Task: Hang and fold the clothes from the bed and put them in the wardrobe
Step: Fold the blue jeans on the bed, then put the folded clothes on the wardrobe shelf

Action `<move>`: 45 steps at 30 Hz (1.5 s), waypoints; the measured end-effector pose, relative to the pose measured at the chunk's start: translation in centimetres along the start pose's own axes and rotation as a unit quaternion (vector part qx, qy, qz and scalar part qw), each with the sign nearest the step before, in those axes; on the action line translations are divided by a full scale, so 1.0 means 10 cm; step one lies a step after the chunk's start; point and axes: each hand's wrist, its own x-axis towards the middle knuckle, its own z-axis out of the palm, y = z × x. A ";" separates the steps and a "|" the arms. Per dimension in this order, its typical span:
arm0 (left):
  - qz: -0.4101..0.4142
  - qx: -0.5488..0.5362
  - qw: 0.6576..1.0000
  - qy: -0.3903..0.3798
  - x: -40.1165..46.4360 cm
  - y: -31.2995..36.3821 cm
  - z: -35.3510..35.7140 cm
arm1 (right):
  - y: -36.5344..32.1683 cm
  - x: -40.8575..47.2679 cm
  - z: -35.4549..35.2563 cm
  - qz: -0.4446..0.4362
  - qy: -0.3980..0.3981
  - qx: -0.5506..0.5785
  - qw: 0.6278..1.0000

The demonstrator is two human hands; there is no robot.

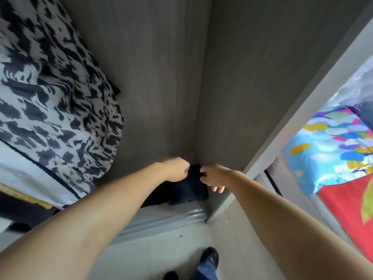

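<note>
Dark garment [189,186] in wardrobe [161,77], both hands gripping

The left hand [177,168] had its fingertips curled out of sight against the dark garment [189,188], so its grip could not be told. The left forearm covered the garment's left part. The patterned cloth [50,87] ran off the left edge, the bed [343,154] off the right, both blurred.

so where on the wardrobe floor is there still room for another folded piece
Little shows. The right back corner is taken by the dark folded clothes, both hands on them. Left, the patterned hanging garment crowds the space; the floor beneath is hidden.
</note>
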 end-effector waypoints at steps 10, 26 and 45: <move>0.128 0.084 0.984 -0.088 -0.07 1.36 -0.05 | 0.91 -1.01 -0.03 0.096 -0.019 0.045 0.994; 0.355 0.046 0.928 -0.105 0.65 5.84 0.44 | 4.82 -3.98 0.38 0.321 0.119 0.169 0.924; 0.447 0.180 0.845 -0.232 2.58 8.56 1.17 | 7.54 -4.29 0.78 0.419 0.125 0.377 0.816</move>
